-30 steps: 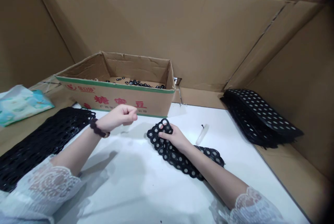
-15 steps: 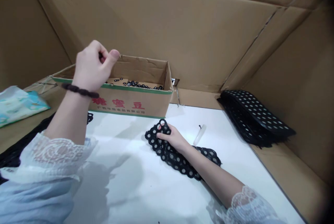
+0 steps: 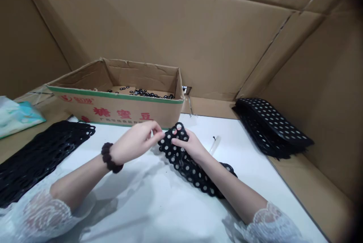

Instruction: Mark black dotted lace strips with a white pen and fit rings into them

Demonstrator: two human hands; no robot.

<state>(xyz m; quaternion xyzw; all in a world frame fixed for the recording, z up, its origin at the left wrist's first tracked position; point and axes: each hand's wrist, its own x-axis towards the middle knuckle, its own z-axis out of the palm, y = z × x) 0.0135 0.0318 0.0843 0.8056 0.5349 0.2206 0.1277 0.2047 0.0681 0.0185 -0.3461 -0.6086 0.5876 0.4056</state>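
Observation:
My right hand (image 3: pixel 194 146) grips the upper end of a black perforated sheet (image 3: pixel 195 175), thumb on top. The sheet is a limp strip with rows of round holes, and its lower part rests on the white tabletop beneath my right forearm. At the sheet's upper left edge, my left hand (image 3: pixel 138 139) is closed in a pinch, with thumb and fingertips against the rim. Any small piece between those fingertips is hidden. Behind my hands stands an open cardboard box (image 3: pixel 121 112) with small black rings (image 3: pixel 150 94) scattered on its bottom.
More black perforated sheets lie in a pile (image 3: pixel 42 152) on the left, and a folded stack (image 3: pixel 272 126) sits at the right edge. A pale translucent stick (image 3: pixel 216 144) lies behind my right wrist. A tissue pack (image 3: pixel 19 116) is at far left. Cardboard walls (image 3: pixel 198 39) surround the table.
My left hand has come down from above the box to the sheet's upper left edge. My right hand keeps its grip on the sheet, nearly in place.

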